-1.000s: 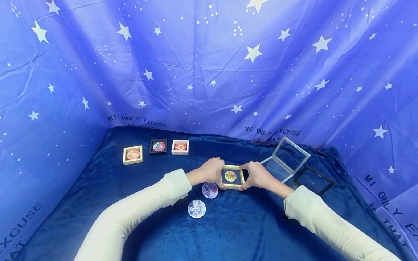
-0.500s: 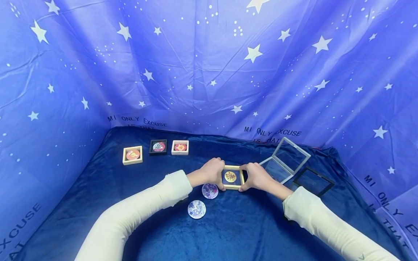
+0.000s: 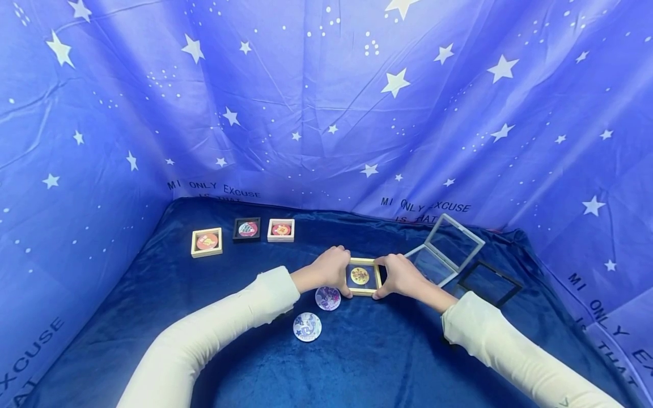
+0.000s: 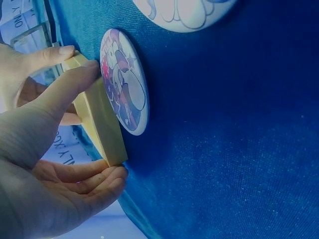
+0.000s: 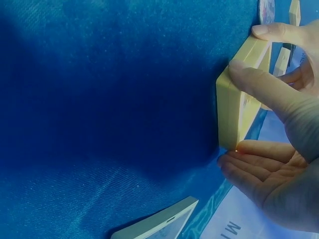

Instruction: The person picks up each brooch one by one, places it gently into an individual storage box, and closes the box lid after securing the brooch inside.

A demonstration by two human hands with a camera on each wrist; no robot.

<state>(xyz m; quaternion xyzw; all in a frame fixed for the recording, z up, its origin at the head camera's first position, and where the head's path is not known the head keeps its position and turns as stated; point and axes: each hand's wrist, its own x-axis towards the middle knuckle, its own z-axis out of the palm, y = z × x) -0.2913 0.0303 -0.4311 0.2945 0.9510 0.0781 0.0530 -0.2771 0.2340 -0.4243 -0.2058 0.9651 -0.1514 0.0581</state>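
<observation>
Both hands grip a square display frame (image 3: 364, 293) with a pale yellow wooden-looking border and a clear window. A round yellow badge (image 3: 359, 276) shows inside it. My left hand (image 3: 331, 271) holds the left side between thumb and fingers. On the opposite side my right hand (image 3: 400, 275) pinches the frame likewise, thumb at the near corner and fingers at the far one, as the right wrist view shows. A purple round badge (image 4: 124, 82) lies right beside the frame, near the left thumb. Closer to the person lies a blue-and-white round badge (image 3: 308, 327).
At the back left stand a yellow frame (image 3: 207, 254), a black frame (image 3: 247, 238) and a white frame (image 3: 281, 238), each with a reddish badge inside. Right of the hands, an unfolded grey frame (image 3: 454, 241) stands by a black frame (image 3: 491, 283). Dark blue cloth (image 3: 357, 362) covers the surface.
</observation>
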